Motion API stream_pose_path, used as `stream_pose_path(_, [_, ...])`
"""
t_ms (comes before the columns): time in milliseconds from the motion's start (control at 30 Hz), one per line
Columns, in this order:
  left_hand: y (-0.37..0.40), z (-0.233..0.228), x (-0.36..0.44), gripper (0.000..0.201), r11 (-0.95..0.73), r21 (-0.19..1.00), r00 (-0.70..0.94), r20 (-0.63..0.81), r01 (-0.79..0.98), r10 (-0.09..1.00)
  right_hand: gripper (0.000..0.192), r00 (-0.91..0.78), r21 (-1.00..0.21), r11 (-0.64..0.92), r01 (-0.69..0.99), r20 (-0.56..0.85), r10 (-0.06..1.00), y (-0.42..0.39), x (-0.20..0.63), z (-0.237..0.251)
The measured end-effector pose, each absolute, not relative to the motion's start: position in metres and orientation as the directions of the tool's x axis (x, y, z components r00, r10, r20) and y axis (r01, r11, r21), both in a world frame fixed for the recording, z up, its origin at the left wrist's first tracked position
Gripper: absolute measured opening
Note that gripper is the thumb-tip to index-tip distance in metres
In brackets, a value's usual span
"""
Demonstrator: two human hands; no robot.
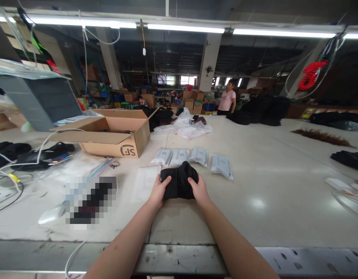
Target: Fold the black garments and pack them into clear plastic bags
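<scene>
Between my two hands is a folded black garment [179, 182], just above the table near its front edge. My left hand [160, 190] grips its left side, thumb on top. On the opposite side my right hand [199, 189] is closed round the cloth, also with the thumb on top. The undersides of the fingers are hidden. A flat translucent plastic bag [144, 184] lies to the left of the garment. Beyond it several packed white pouches with printed labels form a row, among them one pouch [221, 166] at the right end.
An open cardboard box [115, 135] stands at the left, with a grey drawer unit [39, 97] behind it. Crumpled plastic [187, 126] and piles of black cloth [260, 110] lie at the back. Cables and a white mouse [52, 214] are at left. A person [227, 99] stands beyond the table.
</scene>
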State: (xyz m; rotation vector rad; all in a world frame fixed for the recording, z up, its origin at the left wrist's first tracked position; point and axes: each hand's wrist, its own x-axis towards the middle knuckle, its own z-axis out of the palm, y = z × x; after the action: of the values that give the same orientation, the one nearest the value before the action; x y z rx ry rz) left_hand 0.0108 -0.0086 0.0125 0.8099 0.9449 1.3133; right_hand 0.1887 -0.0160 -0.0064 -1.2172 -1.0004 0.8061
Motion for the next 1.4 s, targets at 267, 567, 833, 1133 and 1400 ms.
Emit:
stream_pose_path(267, [-0.013, 0.023, 0.005, 0.056, 0.221, 0.849, 0.166, -0.159, -0.480, 0.973, 0.049, 0.447, -0.966, 0.066, -0.251, -0.055, 0.893, -0.016, 0.198, 0.005])
stream_pose_path(567, [-0.014, 0.020, 0.006, 0.054, 0.175, 0.876, 0.107, -0.141, -0.450, 0.984, 0.045, 0.358, -0.910, 0.059, -0.409, -0.101, 0.928, -0.017, 0.204, 0.009])
stream_pose_path(833, [-0.009, 0.025, -0.006, 0.047, 0.282, 0.819, 0.180, -0.220, -0.500, 0.959, 0.035, 0.329, -0.999, 0.024, -0.021, 0.016, 0.944, -0.025, 0.208, 0.021])
stream_pose_path(1133, [-0.015, 0.016, 0.003, 0.048, 0.362, 0.868, 0.246, -0.290, -0.339, 0.925, 0.027, 0.560, -0.928, 0.168, 0.332, 0.337, 0.757, -0.021, 0.217, 0.019])
stream_pose_path(1400, [-0.019, 0.012, 0.008, 0.052, 0.242, 0.943, 0.315, -0.165, -0.227, 0.935, 0.023, 0.519, -0.791, 0.284, 0.542, 0.581, 0.626, -0.037, 0.221, 0.041])
